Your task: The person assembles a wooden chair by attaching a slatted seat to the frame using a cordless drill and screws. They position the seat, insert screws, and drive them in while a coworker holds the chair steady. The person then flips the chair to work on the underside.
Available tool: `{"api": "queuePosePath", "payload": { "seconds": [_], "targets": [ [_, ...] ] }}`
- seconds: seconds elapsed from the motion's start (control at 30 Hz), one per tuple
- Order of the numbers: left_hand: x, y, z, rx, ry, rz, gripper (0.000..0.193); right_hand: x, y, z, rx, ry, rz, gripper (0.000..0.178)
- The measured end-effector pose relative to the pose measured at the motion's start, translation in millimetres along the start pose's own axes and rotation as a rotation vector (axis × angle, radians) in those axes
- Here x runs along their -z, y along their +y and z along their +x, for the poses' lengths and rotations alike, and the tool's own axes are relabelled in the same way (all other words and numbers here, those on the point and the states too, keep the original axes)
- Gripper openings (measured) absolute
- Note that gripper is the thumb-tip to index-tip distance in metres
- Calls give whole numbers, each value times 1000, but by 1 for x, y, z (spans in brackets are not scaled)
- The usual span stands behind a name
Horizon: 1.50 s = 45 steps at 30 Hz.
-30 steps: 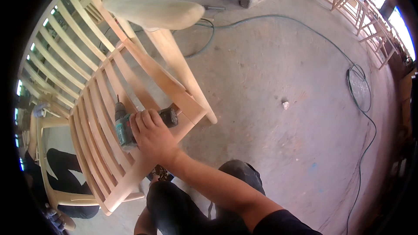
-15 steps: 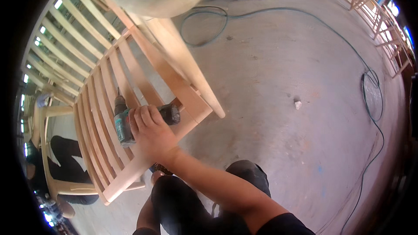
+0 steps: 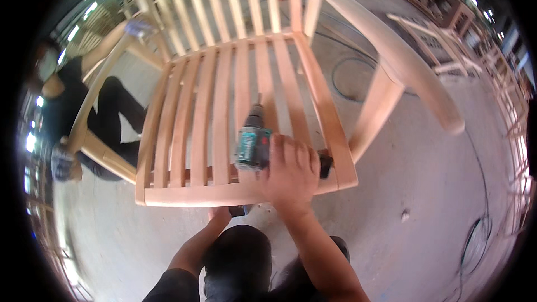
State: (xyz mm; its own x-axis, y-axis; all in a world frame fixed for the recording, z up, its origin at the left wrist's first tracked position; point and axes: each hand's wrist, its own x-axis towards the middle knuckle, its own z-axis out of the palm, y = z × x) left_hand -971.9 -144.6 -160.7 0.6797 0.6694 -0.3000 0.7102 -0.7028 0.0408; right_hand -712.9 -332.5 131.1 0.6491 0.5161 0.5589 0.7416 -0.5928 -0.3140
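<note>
View swung square to wooden chair (image 3: pixel 243 78); front rail (image 3: pixel 196 196) now ran crosswise before knees. Right hand (image 3: pixel 293 176) was closed round drill (image 3: pixel 253 148), above seat slats (image 3: pixel 205 112), bit toward backrest. Left hand (image 3: pixel 220 215) came into sight below rail, beside dark block (image 3: pixel 238 211), grip unclear; so 2 hands now flanked front edge.

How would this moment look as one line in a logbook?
Right hand: gripping drill over chair seat | Left hand: below front rail, grip unclear | Another person: left of seat
</note>
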Motion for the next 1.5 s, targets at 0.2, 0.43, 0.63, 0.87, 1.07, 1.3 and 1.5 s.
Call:
{"api": "queuePosePath", "payload": {
  "seconds": [0.2,0.43,0.63,0.87,1.07,1.3,1.5],
  "targets": [
    [7,26,6,88,40,-213,35,10,4,6,77,-40,-80,63],
    [-15,14,33,-211,230,-277,33,4,-1,10,158,35,-135,66],
    [26,19,22,-361,278,-226,29,1,-2,6,171,33,-159,65],
    [-1,0,7,-68,339,-542,30,3,-8,7,180,16,-141,66],
    [16,-17,-20,42,168,-474,43,6,-7,4,170,20,-152,67],
    [14,-68,-124,362,239,-1195,47,17,3,9,147,8,-194,64],
    [-39,-221,-279,628,534,-1161,37,12,1,20,220,-150,-68,64]
  ]
}}
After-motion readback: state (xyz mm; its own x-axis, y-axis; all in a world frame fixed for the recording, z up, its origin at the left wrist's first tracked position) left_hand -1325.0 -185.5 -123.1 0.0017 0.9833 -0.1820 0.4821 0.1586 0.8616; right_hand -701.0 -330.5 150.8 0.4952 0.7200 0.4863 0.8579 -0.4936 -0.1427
